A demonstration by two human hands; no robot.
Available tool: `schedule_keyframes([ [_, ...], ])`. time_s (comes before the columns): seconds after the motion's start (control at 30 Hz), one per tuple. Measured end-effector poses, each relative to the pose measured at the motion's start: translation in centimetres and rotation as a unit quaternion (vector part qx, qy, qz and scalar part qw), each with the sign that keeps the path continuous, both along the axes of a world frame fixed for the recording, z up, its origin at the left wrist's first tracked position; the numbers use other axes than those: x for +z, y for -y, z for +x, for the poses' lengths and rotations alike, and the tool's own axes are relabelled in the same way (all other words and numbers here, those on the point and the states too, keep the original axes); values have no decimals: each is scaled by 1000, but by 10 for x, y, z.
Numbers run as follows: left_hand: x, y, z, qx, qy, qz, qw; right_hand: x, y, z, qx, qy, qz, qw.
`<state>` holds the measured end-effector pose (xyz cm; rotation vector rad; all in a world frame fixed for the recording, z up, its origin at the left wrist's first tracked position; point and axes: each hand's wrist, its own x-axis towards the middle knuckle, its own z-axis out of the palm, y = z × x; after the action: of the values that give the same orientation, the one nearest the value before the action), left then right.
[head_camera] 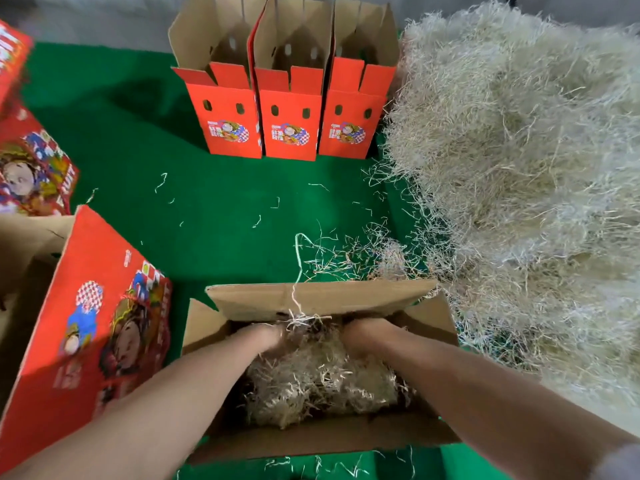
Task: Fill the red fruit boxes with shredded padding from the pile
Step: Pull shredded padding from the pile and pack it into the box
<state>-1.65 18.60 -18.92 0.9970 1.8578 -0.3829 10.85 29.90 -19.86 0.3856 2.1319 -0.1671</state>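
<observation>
**Item:** shredded padding (pixel 519 168), pale straw-coloured strands.

**Location:** the main pile lies from 1 to 4 o'clock on the green cloth (pixel 138 150). Its edge appears to touch the rightmost of the three upright red boxes (pixel 291 133) at 12 o'clock, in which no padding shows. A wad (pixel 318 379) lies in the open box (pixel 311 299) at 6 o'clock, and loose strands (pixel 329 251) are scattered between pile and box.

**Handling (judged):** very light, soft and springy, and it tangles and sheds. It is neither fragile nor slippery. It is best taken with a wide two-handed scoop from the pile's near edge, then pressed down, since it likely rebounds.

**Hands:** the left hand (pixel 266 336) is inside the open box at its far-left corner, sunk into the wad. Its fingers are hidden by strands and blur, so I cannot tell whether they grip or press. The right hand (pixel 360 332) is likewise at the far right, fingers hidden.

**Also present:** a tilted red box (pixel 86 323) at 8 o'clock.
</observation>
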Motion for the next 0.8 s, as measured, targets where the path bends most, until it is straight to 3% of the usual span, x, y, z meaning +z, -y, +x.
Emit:
schedule_keyframes([
  [0.17, -21, 7, 7, 28, 1, -20, 999, -33, -2, 3, 12, 11, 35, 999],
  [0.4, -11, -4, 11, -25, 21, -25, 999, -44, 3, 17, -36, -11, 34, 999],
  [0.57, 28, -1, 6, -148, -22, -5, 989, 3, 1, -5, 110, 61, -11, 992],
  [0.67, 44, 10, 3, -190, -62, 2, 980, 26, 22, -6, 146, -33, -32, 988],
  [0.73, 50, 10, 5, -200, -43, 11, 979, 37, 40, -7, 104, -121, -128, 979],
  [0.8, 52, 5, 7, -211, -38, 26, 976, 42, 59, -9, 138, -118, -195, 964],
])
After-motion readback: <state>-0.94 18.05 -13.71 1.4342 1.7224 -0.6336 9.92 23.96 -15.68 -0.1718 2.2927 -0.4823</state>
